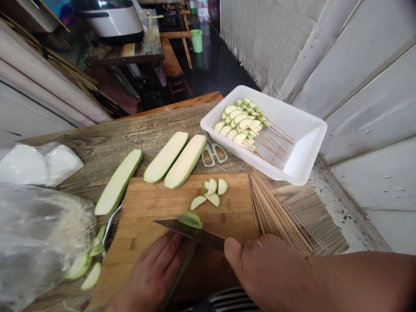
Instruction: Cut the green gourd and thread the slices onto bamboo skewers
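two hands work at a rectangular light-brown wooden cutting board point(139, 229): the right hand point(253, 264) has its fingers wrapped round the handle end of a dark steel knife point(208, 238), and the left hand point(159, 264) lays its fingers close together on a pale green squash piece point(185, 260), partly hidden under the blade. green-rimmed half-moon slices point(212, 199) lie beyond the knife; a white plastic tray point(300, 119) holding skewered slices point(242, 121) stands past the board's far right corner.
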### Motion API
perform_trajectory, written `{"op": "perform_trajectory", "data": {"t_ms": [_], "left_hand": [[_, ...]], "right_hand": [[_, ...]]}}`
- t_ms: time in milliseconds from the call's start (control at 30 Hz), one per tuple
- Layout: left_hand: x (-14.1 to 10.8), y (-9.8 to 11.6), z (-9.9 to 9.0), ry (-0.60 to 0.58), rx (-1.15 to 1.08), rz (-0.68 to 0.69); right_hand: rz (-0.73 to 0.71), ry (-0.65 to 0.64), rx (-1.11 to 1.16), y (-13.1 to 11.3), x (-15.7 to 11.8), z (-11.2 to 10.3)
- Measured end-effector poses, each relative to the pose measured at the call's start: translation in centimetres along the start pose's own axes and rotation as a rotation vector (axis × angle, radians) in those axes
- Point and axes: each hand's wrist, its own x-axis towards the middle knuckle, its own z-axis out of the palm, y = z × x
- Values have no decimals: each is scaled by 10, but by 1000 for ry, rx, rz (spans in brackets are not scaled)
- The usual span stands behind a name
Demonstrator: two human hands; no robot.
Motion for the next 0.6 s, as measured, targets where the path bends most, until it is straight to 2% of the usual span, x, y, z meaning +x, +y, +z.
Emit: {"op": "perform_trajectory", "data": {"t_ms": [167,300,433,600], "left_hand": [[2,-3,-9,-51,29,65],[-5,-3,-10,-42,37,12],[-6,0,-8,-6,27,47],[0,5,-8,60,-66,-64]], "right_hand": [[38,3,-55,2,-8,-3],[33,150,-122,-2,-21,-1],[24,283,-137,-9,-30,10],[13,294,-238,-16,-34,17]]}}
